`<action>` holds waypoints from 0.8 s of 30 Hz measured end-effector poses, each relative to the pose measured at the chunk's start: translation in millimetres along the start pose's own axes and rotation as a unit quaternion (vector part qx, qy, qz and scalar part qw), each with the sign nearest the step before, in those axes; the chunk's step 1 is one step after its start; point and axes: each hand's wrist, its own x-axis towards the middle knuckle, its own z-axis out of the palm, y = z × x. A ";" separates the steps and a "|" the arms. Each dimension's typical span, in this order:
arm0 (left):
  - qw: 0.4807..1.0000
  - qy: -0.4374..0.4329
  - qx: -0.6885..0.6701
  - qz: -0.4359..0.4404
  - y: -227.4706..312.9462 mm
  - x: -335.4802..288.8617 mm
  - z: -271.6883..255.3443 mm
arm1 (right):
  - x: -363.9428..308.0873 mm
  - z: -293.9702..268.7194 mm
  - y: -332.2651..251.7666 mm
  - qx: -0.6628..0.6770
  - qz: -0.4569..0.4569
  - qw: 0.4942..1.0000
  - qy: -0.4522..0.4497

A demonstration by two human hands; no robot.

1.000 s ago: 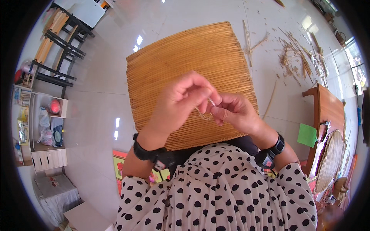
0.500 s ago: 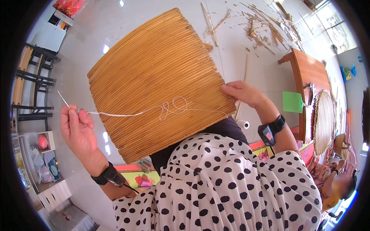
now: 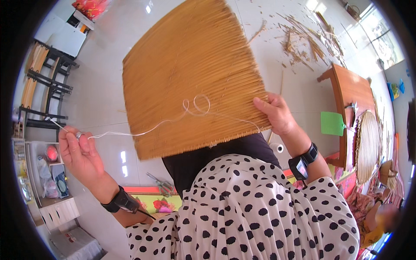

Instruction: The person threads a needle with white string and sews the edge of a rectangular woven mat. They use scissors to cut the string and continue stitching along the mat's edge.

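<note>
Head view looking down at a person in a black-and-white polka-dot top, sewing w/ both hands.

Far left: dark metal-frame racks [image 3: 43, 86] on a pale tiled floor [image 3: 99, 78], and a low white shelf unit [image 3: 47, 190] w/ small items, too blurred to name.

Left hand [image 3: 78, 151]: raised out to the left, fingers pinched shut on the end of a thin white thread [image 3: 130, 133]; a slim needle seems to poke up past the fingertips, hard to be sure. Black band on that wrist.

The thread runs right from the pinch, near-taut, then curls into two loose loops on the face of a large, flat, golden-brown mat of thin bamboo strips [image 3: 190, 73]. Mat rests on the lap, tilted away, centre of view, near edge just above the knees.

Below the mat on the floor: small scissors [image 3: 161, 184] on a bright flowered cloth [image 3: 151, 201].

Right hand [image 3: 277, 115]: closed on the mat's near right corner, thumb on top, fingers hidden under the edge; black watch on the wrist.

Right of it: a small white thread spool [image 3: 277, 147], a wooden desk [image 3: 351, 91] w/ a green fly swatter [image 3: 333, 124], a round woven tray [image 3: 368, 147] leaning beside. Far right: bamboo scraps [image 3: 303, 41] scattered on the floor. Another person sits at the lower right edge, blurred.

Judgement: for a clean stitch, pull steady and straight so the loops slip out w/o knotting; right hand should pin the mat firm near the stitch.
</note>
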 end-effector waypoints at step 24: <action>0.981 0.140 -0.083 0.108 180.9 27.6 -277.9 | 45.7 31.4 -53.7 -0.294 -0.146 0.943 0.054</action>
